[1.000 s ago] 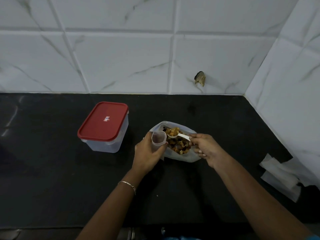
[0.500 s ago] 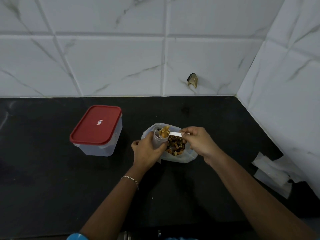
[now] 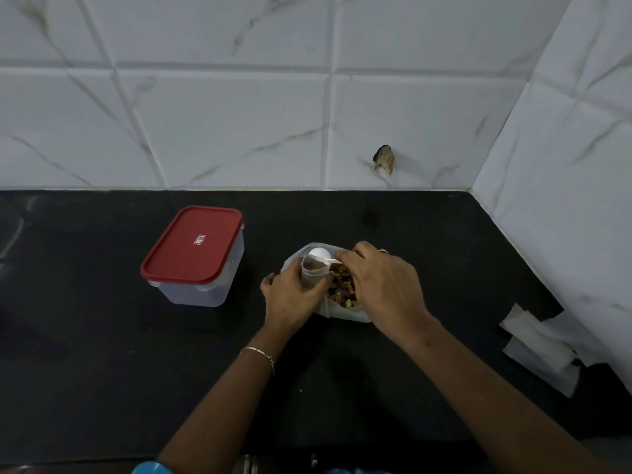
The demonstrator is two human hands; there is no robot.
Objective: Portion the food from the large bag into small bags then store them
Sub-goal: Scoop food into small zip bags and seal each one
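The large clear bag lies open on the black counter, and mixed brown and yellow snack pieces show inside it. My left hand grips a small clear bag upright at the large bag's left edge. A white plastic spoon is turned over the small bag's mouth, its pale back facing up. My right hand pinches the spoon's handle and covers the large bag's right half.
A clear box with a red lid stands shut on the counter to the left. Flat white small bags lie at the right by the tiled side wall. A tiled back wall with a chipped hole closes the far edge.
The spoon, loaded with snack pieces over the large bag, moved left to the small bag's mouth and tipped over. My left hand kept hold of the small bag.
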